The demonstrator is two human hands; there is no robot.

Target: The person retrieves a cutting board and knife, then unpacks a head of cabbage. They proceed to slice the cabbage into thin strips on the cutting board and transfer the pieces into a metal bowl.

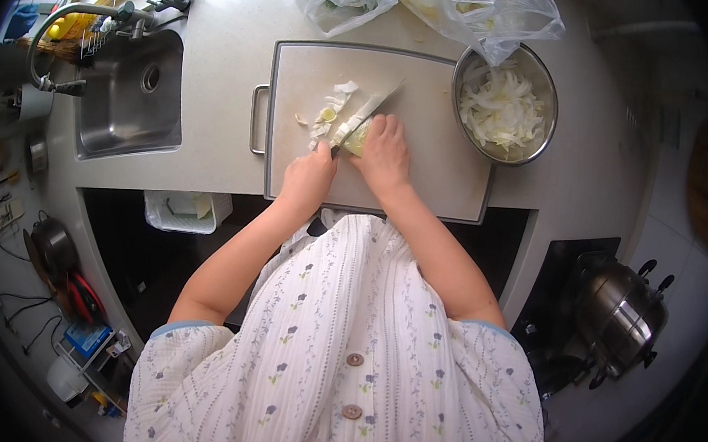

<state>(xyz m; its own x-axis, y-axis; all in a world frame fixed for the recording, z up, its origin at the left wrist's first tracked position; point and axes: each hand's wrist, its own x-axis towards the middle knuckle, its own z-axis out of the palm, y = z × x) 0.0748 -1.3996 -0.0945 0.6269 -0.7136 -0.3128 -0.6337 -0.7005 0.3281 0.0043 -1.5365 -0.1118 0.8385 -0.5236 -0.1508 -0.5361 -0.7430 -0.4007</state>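
My left hand point(311, 171) is closed on the dark handle of a kitchen knife point(372, 111), whose blade points up and to the right over a grey-rimmed cutting board point(438, 181). Just right of the blade, my right hand point(387, 152) presses on a pale green piece of cabbage point(356, 140), its fingers bent and partly covering it. Cut white pieces point(337, 100) lie loose left of the knife, and some sit along the blade. A round steel bowl point(549, 140) of sliced pale cabbage point(503, 108) stands at the board's upper right corner.
Clear plastic bags point(346, 2) with greens lie behind the board. A steel sink point(133, 97) with a curved faucet point(74, 7) is at the left. A white basket point(221, 210) sits below the counter edge. At the lower right stands a steel pot point(618, 316) by a black hob.
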